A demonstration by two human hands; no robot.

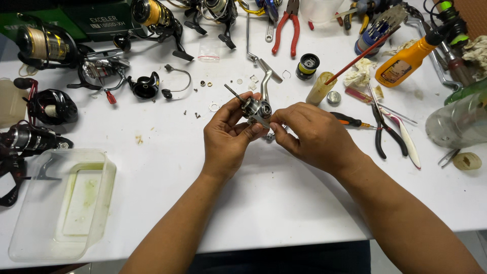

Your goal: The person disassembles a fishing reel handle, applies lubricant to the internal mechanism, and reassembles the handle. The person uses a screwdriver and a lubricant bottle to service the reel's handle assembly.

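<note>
The left hand (227,136) grips a silver reel body (256,109) above the white counter (264,203). The right hand (313,136) pinches its lower edge. Small washers (214,106) lie just behind; black pliers (388,134) to the right, a clear tub (96,203) far left.

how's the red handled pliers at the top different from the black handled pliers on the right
The red-handled pliers lie at the table's far edge with handles spread toward the person. The black-handled pliers lie nearer the right hand, their jaws pointing away and slimmer, longer handles spread only slightly. The red pair looks stubbier, with broader jaws; the black pair has a thin nose. Both rest flat on the white table, untouched, while both hands hold a silver reel body.
</note>
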